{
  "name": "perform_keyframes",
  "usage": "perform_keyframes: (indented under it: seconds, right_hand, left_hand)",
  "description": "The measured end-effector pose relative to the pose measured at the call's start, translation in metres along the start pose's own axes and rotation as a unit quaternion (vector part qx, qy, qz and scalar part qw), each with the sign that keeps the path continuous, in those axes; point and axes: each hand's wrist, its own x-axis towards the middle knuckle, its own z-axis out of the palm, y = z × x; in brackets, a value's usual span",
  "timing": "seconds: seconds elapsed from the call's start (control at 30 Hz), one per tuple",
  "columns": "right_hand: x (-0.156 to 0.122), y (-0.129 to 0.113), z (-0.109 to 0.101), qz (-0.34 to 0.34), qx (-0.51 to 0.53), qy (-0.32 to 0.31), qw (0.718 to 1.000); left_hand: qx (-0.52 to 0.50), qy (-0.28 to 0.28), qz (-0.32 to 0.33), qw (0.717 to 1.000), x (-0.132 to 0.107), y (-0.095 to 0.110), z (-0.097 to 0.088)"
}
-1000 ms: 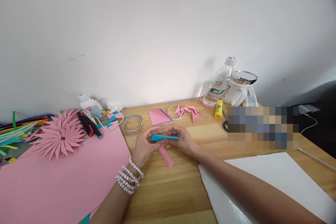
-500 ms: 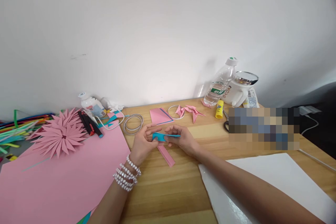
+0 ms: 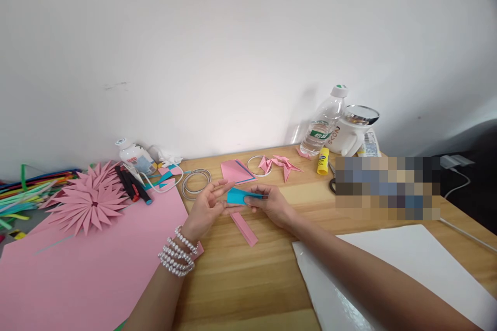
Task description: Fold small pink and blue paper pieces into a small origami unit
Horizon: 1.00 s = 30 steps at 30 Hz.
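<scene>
A small folded piece of blue paper is held above the table between my hands. My right hand pinches its right end, thumb on the near face and fingers behind. At the paper's left edge, my left hand has its fingers apart, with the lower fingertips beside or under the paper; whether they grip it I cannot tell. Just below lies a creased pink paper strip. Behind the hands are a stack of pink and blue paper squares and folded pink paper pieces.
Large pink sheets cover the left, with a spiky pink paper flower and markers on them. A water bottle, white mug, glue stick and scissors stand or lie at back right. A white board lies front right.
The blue paper has been opened out or turned, so more of its face shows. My left hand has loosened its thumb grip and shifted slightly left. The right hand keeps its pinch.
</scene>
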Motion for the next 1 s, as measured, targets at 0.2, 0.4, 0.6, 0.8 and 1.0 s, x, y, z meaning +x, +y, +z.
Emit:
perform_keyframes:
  seconds: [0.2,0.4,0.6,0.8,1.0]
  right_hand:
    - [-0.001,-0.002,0.002,-0.007,-0.015,-0.005,1.0]
    - [-0.001,0.002,0.002,-0.003,-0.027,-0.037,0.999]
    - [0.0,0.001,0.002,0.0,0.041,-0.036,0.998]
    - [0.0,0.0,0.002,0.015,0.078,-0.047,0.996]
    - [-0.003,0.002,0.004,0.015,0.005,-0.06,0.998]
  left_hand:
    - [0.057,0.012,-0.024,0.998,0.001,-0.002,0.001]
    - [0.105,0.029,-0.052,0.993,0.002,-0.009,0.004]
    - [0.084,0.088,-0.05,0.991,0.003,-0.002,0.006]
    - [0.089,0.103,-0.043,0.99,0.003,-0.002,0.004]
    - [0.134,0.112,-0.013,0.984,0.003,-0.002,0.002]
